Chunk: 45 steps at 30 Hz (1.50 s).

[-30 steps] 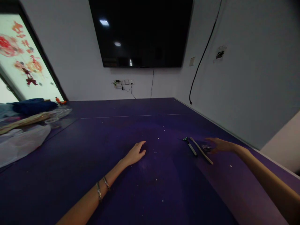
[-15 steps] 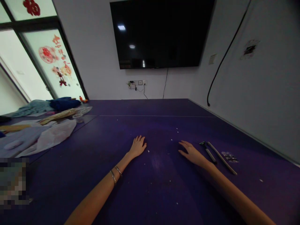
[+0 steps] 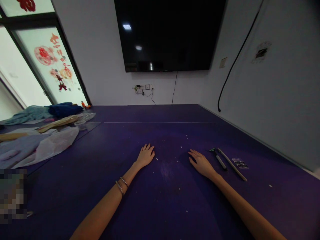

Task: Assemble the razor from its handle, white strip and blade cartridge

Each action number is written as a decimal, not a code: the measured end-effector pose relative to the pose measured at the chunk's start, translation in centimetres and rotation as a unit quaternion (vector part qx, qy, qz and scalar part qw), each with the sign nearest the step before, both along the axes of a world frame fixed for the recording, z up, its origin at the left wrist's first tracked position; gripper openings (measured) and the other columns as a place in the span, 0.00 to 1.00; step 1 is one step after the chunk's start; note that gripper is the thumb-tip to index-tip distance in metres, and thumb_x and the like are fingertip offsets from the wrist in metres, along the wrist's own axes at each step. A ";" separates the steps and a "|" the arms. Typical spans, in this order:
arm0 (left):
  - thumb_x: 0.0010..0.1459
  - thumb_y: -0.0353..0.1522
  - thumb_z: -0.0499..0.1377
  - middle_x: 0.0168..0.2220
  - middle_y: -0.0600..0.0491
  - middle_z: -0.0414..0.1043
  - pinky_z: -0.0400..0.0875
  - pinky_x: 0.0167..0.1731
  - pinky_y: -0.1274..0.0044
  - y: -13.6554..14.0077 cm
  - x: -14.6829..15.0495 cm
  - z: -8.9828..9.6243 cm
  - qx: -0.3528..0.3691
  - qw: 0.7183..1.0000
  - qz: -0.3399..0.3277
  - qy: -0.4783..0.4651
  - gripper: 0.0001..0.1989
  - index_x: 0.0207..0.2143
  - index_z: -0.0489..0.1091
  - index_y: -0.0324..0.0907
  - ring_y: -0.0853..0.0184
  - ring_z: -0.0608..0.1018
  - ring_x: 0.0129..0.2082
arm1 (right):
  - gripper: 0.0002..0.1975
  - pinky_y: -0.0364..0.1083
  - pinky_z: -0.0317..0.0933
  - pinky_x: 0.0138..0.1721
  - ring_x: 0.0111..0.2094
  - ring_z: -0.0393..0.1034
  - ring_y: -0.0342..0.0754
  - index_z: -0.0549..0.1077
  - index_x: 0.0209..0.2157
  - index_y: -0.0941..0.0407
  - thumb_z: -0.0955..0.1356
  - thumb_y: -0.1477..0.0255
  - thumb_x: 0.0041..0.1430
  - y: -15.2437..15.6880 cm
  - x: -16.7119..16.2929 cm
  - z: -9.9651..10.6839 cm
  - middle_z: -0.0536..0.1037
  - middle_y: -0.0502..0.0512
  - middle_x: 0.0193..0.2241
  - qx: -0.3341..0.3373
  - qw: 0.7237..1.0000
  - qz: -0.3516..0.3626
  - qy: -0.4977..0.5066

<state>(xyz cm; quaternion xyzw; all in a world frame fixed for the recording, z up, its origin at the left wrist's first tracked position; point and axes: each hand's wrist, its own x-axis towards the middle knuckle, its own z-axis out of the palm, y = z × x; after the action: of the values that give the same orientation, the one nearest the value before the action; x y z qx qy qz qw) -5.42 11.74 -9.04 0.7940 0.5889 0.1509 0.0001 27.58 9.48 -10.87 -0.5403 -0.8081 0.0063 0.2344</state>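
My left hand (image 3: 145, 156) lies palm down on the purple tabletop (image 3: 165, 200), fingers stretched out and holding nothing. Two bracelets (image 3: 121, 186) circle that wrist. To the right, my right hand (image 3: 200, 162) rests on the same surface, its fingers extended and its grasp bare. Just beyond it on the right is a razor-like tool (image 3: 220, 160) with a green-tipped head and a grey handle. A long, thin pale strip (image 3: 232, 164) lies beside the tool. Farther right sits a small clear packet (image 3: 240, 163) with dark pieces in it.
White specks dot the tabletop. On the left lie clothes and plastic bags (image 3: 55, 143), a clear cup (image 3: 80, 124) and a blue cloth (image 3: 65, 109). A television (image 3: 172, 36) hangs on the far wall, above sockets (image 3: 143, 87). A black cable (image 3: 235, 63) dangles along the right wall.
The whole view has shifted slightly, so the scene sits a little farther left and up. Both hands stay on the tabletop in nearly the same pose.
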 end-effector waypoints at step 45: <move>0.56 0.33 0.49 0.43 0.47 0.72 0.60 0.50 0.68 -0.6 2.3 2.8 0.072 0.992 -0.006 -0.104 0.14 0.38 0.72 0.41 0.60 0.71 0.46 | 0.09 0.40 0.60 0.17 0.19 0.70 0.46 0.73 0.25 0.56 0.66 0.65 0.46 -2.7 5.8 5.3 0.76 0.52 0.20 -0.133 0.948 -0.230 0.176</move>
<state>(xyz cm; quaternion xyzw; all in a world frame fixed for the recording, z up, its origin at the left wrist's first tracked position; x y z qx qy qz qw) -3.12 11.14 -6.25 0.7752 0.5689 0.2747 0.0050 33.40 6.83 -5.52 -0.7281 -0.5994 0.1551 0.2942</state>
